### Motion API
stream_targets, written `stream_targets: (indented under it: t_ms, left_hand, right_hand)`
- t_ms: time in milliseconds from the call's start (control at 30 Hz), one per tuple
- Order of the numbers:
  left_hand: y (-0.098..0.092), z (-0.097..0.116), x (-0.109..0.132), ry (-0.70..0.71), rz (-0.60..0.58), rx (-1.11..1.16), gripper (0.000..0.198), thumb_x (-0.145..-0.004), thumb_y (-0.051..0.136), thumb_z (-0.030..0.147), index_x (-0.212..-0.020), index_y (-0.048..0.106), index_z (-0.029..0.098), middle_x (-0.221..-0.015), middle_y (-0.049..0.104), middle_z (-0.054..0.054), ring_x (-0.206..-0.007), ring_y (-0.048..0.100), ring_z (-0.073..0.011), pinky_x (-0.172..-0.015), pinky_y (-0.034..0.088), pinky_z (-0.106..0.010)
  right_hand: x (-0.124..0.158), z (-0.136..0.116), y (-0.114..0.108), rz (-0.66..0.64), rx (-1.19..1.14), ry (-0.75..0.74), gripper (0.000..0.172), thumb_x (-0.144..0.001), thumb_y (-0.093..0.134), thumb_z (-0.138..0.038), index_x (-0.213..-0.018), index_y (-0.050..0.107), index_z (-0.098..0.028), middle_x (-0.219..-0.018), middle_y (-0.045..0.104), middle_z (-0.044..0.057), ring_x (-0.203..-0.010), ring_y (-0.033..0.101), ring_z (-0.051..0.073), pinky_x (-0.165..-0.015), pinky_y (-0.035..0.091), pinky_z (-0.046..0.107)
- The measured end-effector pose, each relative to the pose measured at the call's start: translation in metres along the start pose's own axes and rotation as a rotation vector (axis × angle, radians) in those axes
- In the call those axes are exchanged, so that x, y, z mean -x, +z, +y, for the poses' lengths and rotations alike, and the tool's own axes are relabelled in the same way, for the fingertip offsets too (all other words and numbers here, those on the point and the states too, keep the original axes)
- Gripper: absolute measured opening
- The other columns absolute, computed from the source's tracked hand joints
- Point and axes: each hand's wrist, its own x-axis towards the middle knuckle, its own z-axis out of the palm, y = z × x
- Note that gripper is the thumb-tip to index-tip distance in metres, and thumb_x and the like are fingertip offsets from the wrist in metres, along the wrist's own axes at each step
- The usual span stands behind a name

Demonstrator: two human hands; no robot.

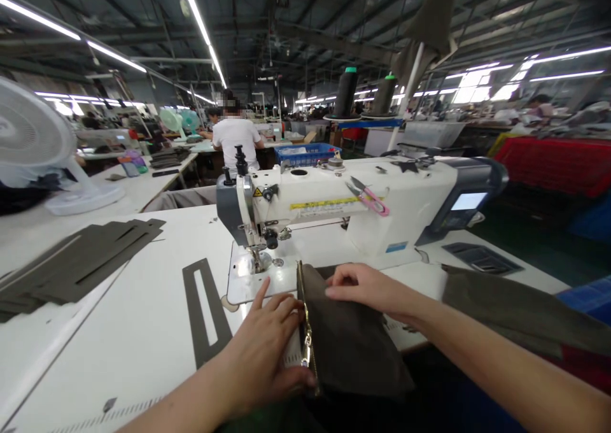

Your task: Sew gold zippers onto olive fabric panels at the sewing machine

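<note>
A dark olive fabric piece [348, 337] with a gold zipper [305, 331] along its left edge lies on the table in front of a white sewing machine [344, 207]. My left hand [267, 347] rests beside the zipper, index finger stretched toward the needle plate [252, 274], thumb and fingers closed on the zipper edge. My right hand [365, 286] lies on the upper part of the fabric, fingers curled and pressing down.
A slotted dark strip [205, 312] lies left of the machine, a stack of cut pieces [81, 261] farther left. Pink snips [370, 197] sit on the machine arm. A white fan [38, 146] stands far left. More fabric [515, 312] lies right. A person sits at the back.
</note>
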Motion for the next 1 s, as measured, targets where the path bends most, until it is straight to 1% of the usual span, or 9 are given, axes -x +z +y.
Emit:
stream_targets:
  t_ms: [167, 300, 367, 500, 633, 700, 800, 900, 1000]
  left_hand:
    - [0.011, -0.005, -0.003, 0.018, 0.053, -0.009, 0.073, -0.065, 0.053, 0.072, -0.108, 0.054, 0.013, -0.129, 0.045, -0.017, -0.126, 0.031, -0.0338, -0.108, 0.004, -0.056]
    - [0.017, -0.011, -0.002, -0.02, 0.049, -0.004, 0.085, -0.063, 0.055, 0.072, -0.119, 0.045, 0.009, -0.129, 0.046, -0.018, -0.126, 0.032, -0.0347, -0.107, 0.004, -0.058]
    - [0.013, -0.013, 0.0, -0.024, 0.039, -0.014, 0.09, -0.064, 0.054, 0.071, -0.128, 0.037, 0.009, -0.129, 0.046, -0.017, -0.124, 0.035, -0.0351, -0.106, 0.002, -0.059]
    - [-0.001, -0.016, 0.007, -0.03, -0.035, -0.049, 0.089, -0.063, 0.054, 0.071, -0.13, 0.038, 0.014, -0.131, 0.046, -0.014, -0.122, 0.037, -0.0358, -0.106, -0.002, -0.058]
    - [-0.006, -0.021, 0.01, -0.033, -0.051, -0.072, 0.091, -0.061, 0.053, 0.073, -0.129, 0.04, 0.013, -0.131, 0.045, -0.015, -0.124, 0.036, -0.0334, -0.107, -0.004, -0.054]
    - [-0.005, -0.025, 0.007, -0.016, -0.056, -0.093, 0.095, -0.062, 0.051, 0.073, -0.132, 0.034, 0.01, -0.136, 0.038, -0.017, -0.128, 0.028, -0.0332, -0.108, -0.004, -0.052]
    - [-0.003, -0.029, 0.0, -0.004, -0.115, -0.142, 0.099, -0.066, 0.047, 0.073, -0.135, 0.027, 0.005, -0.142, 0.025, -0.02, -0.132, 0.018, -0.034, -0.107, -0.002, -0.051]
    - [-0.004, -0.027, -0.007, -0.028, -0.179, -0.208, 0.103, -0.063, 0.045, 0.075, -0.134, 0.029, 0.002, -0.141, 0.024, -0.022, -0.131, 0.017, -0.0365, -0.107, -0.003, -0.051]
    - [-0.005, -0.022, -0.008, -0.048, -0.224, -0.245, 0.107, -0.06, 0.046, 0.076, -0.133, 0.029, 0.0, -0.141, 0.022, -0.025, -0.131, 0.016, -0.0395, -0.106, -0.001, -0.053]
  right_hand:
    - [-0.025, -0.007, 0.001, -0.189, -0.404, 0.219, 0.031, -0.077, 0.054, -0.043, -0.078, 0.059, -0.013, -0.076, 0.064, 0.006, -0.065, 0.059, 0.014, -0.065, 0.047, 0.026]
    - [-0.039, -0.005, -0.002, -0.199, -0.046, 0.112, 0.039, -0.087, 0.036, -0.041, -0.09, 0.061, -0.012, -0.084, 0.067, 0.009, -0.073, 0.063, 0.017, -0.068, 0.049, 0.029]
    - [-0.043, -0.004, -0.009, -0.154, 0.156, 0.035, 0.031, -0.083, 0.045, -0.037, -0.092, 0.062, -0.013, -0.085, 0.067, 0.008, -0.076, 0.063, 0.019, -0.069, 0.049, 0.031]
    - [-0.041, -0.006, -0.015, 0.087, 0.378, -0.06, 0.02, -0.068, 0.062, -0.012, -0.088, 0.063, -0.012, -0.095, 0.062, 0.013, -0.097, 0.054, 0.028, -0.083, 0.04, 0.04]
    - [-0.009, -0.007, 0.027, 0.401, 0.834, -0.469, 0.016, -0.081, 0.047, -0.014, -0.081, 0.063, -0.013, -0.089, 0.059, 0.014, -0.089, 0.051, 0.026, -0.079, 0.039, 0.04]
    - [0.013, 0.003, 0.062, 0.389, 0.873, -0.697, 0.022, -0.084, 0.048, -0.029, -0.083, 0.064, -0.014, -0.081, 0.061, 0.01, -0.076, 0.053, 0.022, -0.071, 0.043, 0.036]
    - [0.04, 0.03, 0.108, 0.486, 0.91, -0.939, 0.043, -0.084, 0.045, -0.045, -0.094, 0.064, -0.008, -0.094, 0.064, 0.015, -0.09, 0.055, 0.026, -0.079, 0.044, 0.037]
    - [0.052, 0.049, 0.124, 0.554, 1.011, -1.021, 0.036, -0.085, 0.048, -0.034, -0.097, 0.064, -0.004, -0.102, 0.064, 0.018, -0.104, 0.052, 0.027, -0.088, 0.041, 0.035]
    - [0.05, 0.039, 0.111, 0.457, 0.931, -0.965, 0.035, -0.086, 0.046, -0.035, -0.095, 0.065, -0.007, -0.099, 0.065, 0.016, -0.098, 0.056, 0.025, -0.084, 0.045, 0.035]
